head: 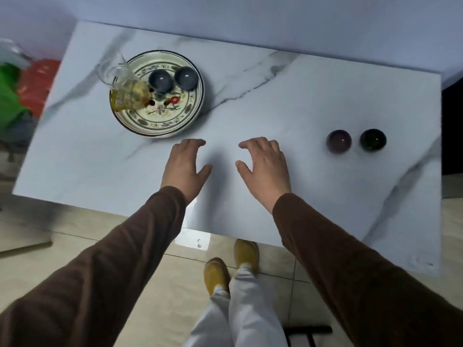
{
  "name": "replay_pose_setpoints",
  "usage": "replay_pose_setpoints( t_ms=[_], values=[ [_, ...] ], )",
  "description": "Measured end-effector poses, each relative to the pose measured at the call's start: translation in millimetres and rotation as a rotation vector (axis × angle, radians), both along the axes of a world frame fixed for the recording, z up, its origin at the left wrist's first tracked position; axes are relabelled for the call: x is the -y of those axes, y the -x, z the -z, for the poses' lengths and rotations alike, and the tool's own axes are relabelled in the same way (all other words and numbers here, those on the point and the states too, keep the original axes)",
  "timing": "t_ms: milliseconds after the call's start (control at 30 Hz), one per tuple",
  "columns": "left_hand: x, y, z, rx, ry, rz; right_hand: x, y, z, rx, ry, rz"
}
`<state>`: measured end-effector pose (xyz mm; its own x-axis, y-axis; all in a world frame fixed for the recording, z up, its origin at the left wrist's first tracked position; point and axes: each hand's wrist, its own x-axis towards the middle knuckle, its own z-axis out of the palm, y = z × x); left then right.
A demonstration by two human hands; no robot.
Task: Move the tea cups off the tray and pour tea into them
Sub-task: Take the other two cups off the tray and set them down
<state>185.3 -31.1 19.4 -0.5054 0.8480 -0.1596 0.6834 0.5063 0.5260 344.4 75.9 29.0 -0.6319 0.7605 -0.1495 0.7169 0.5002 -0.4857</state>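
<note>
Fingers (194, 144) of both hands spread wide, holding nothing; tray cups (160, 80) look slippery (glazed, fragile), so pinch the rims.

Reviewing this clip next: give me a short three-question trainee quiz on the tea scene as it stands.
1. True or false: all four tea cups are off the tray.
2. Multiple choice: the glass pitcher of tea stands A) on the tray's left side, B) beside the purple cup, C) in the left hand.
3. Short answer: what are the left hand and right hand holding?

Key
1. False: two blue cups sit on the tray; the purple cup and dark green cup stand on the table.
2. A.
3. Nothing; both are open above the table.
</note>
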Motion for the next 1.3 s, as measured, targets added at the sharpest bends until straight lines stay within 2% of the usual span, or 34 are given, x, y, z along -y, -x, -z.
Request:
replay_pose_setpoints(
  t_ms=[267, 600, 800, 1300],
  values=[
    [-19, 68, 5, 0.016, -0.077, -0.133, -17, 79, 8, -0.102, 0.051, 0.040],
    [-53, 150, 30, 0.201, -0.175, -0.323, -46, 189, 26, -0.123, 0.060, 0.108],
    [-77, 154, 49, 0.328, -0.208, -0.415, -71, 220, 43, -0.102, 0.021, 0.128],
    [-123, 152, 73, 0.328, -0.280, -0.578, -117, 256, 78, -0.008, -0.082, -0.059]
  ],
)
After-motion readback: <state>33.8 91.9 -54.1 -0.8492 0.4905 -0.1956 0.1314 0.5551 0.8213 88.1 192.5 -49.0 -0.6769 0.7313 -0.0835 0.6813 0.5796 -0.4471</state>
